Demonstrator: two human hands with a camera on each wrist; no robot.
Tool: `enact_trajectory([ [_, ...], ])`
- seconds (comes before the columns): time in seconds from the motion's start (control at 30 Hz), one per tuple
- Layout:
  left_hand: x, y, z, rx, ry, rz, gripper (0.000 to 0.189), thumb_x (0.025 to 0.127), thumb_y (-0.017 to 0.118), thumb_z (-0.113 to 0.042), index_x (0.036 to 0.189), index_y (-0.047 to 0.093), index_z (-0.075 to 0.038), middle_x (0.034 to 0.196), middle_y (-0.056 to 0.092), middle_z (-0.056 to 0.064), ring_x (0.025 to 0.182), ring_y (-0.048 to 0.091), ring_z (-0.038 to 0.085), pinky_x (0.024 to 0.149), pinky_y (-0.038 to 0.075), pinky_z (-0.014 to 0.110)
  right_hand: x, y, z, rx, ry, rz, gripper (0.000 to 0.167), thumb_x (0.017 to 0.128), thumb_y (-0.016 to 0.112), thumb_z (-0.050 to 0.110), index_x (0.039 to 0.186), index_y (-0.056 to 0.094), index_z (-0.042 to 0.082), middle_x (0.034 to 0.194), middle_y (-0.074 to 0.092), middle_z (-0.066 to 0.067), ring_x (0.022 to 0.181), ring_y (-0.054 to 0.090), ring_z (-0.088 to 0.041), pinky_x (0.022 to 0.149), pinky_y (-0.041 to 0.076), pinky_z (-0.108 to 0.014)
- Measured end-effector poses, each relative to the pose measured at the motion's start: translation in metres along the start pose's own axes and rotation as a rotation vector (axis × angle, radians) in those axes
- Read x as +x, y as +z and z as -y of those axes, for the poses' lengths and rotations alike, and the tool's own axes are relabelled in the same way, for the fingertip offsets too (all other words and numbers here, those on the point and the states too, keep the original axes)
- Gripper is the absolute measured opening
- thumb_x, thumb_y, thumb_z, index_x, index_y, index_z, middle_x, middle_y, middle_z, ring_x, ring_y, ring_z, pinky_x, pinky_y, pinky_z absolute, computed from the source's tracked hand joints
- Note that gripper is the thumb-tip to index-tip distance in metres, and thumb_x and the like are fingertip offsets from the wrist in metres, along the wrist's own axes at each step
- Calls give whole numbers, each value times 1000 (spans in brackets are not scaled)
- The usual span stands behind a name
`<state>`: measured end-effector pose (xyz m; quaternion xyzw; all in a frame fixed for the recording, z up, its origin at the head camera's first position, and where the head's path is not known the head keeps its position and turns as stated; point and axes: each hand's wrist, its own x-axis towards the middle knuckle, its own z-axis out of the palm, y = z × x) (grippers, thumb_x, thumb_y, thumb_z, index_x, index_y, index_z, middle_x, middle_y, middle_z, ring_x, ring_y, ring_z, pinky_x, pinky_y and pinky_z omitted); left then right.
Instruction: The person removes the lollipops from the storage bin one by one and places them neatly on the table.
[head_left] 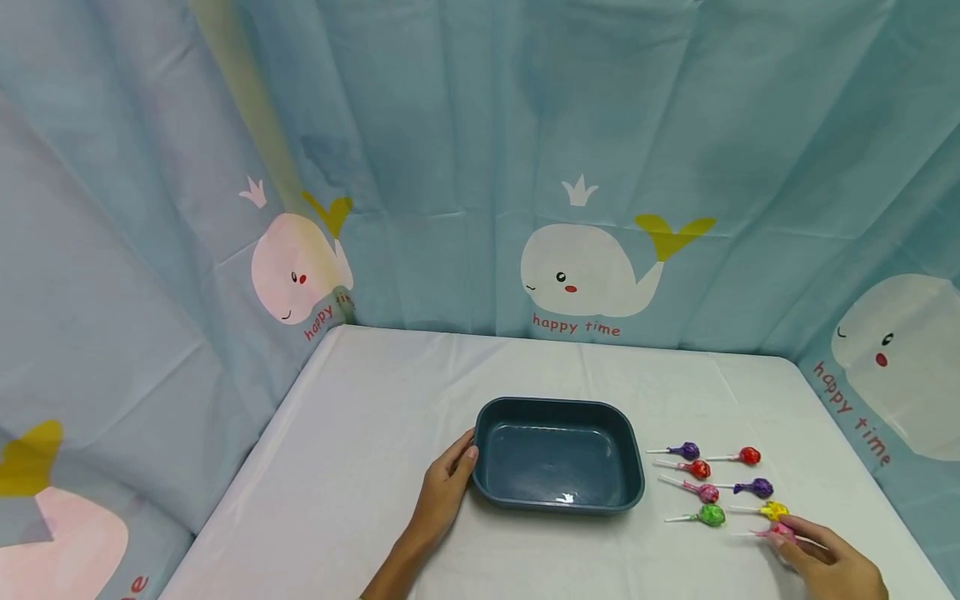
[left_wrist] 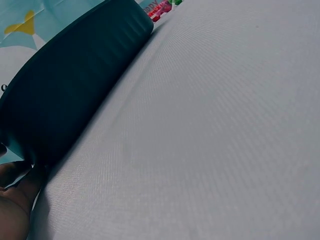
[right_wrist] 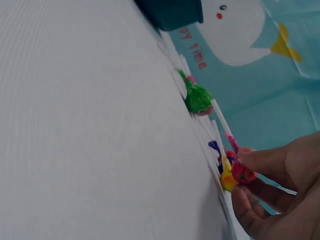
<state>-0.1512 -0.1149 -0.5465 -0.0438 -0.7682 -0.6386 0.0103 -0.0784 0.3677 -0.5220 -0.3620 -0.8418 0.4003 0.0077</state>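
Observation:
A dark teal rectangular tray (head_left: 558, 500) stands on the white table in the head view. My left hand (head_left: 442, 492) holds its left side, with the thumb at the rim; the left wrist view shows fingertips (left_wrist: 27, 172) against the tray's outer wall (left_wrist: 75, 80). At the right, my right hand (head_left: 828, 558) pinches the head of a pink lollipop (head_left: 780, 531) between thumb and fingers, its stick pointing left. Beside it lie a yellow lollipop (head_left: 774, 510), a green lollipop (head_left: 711, 515) and a purple lollipop (head_left: 759, 487).
More lollipops lie right of the tray: another pink lollipop (head_left: 707, 492), a red lollipop (head_left: 699, 469), another red lollipop (head_left: 749, 456) and another purple lollipop (head_left: 688, 451). Behind the white-covered table (head_left: 360, 400) hangs a blue curtain (head_left: 450, 167) with whale prints.

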Motion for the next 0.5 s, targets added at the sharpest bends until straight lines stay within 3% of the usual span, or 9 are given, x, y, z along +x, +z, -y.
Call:
enact_trajectory([
  [0.1, 0, 0, 0, -3, -6, 3, 51, 112, 53, -39, 157, 52, -14, 161, 52, 2, 153, 43, 21, 114, 33, 9, 5, 0, -7, -18, 21, 34, 56, 93, 84, 20, 136, 63, -9, 121, 69, -36, 113, 61, -57, 97, 54, -68],
  [0.2, 0, 0, 1, 3, -1, 1, 51, 112, 53, -39, 157, 52, -14, 161, 52, 2, 153, 43, 22, 116, 34, 12, 9, 1, -14, -23, 22, 60, 59, 93, 84, 26, 137, 62, -8, 124, 68, -35, 119, 56, -59, 103, 48, -73],
  [0.33, 0, -1, 2, 31, 18, -9, 52, 112, 53, -40, 158, 52, -15, 161, 52, 2, 153, 44, 22, 122, 37, 26, 11, 1, -15, -34, 13, 73, 64, 93, 85, 31, 138, 61, -8, 126, 67, -36, 124, 54, -61, 102, 46, -74],
  [0.43, 0, -3, 2, 91, 55, -30, 54, 112, 53, -42, 158, 51, -13, 160, 54, 0, 151, 46, 20, 122, 38, 37, 6, -2, -7, -70, 20, 72, 69, 96, 81, 38, 143, 57, -5, 137, 59, -37, 127, 49, -60, 106, 45, -75],
  [0.5, 2, -6, 0, 152, 95, -59, 55, 112, 51, -43, 158, 52, -11, 158, 56, 1, 149, 48, 20, 121, 40, 41, 2, -5, 3, -107, -22, 37, 65, 99, 77, 39, 144, 57, -3, 144, 53, -37, 127, 48, -58, 105, 45, -75],
])
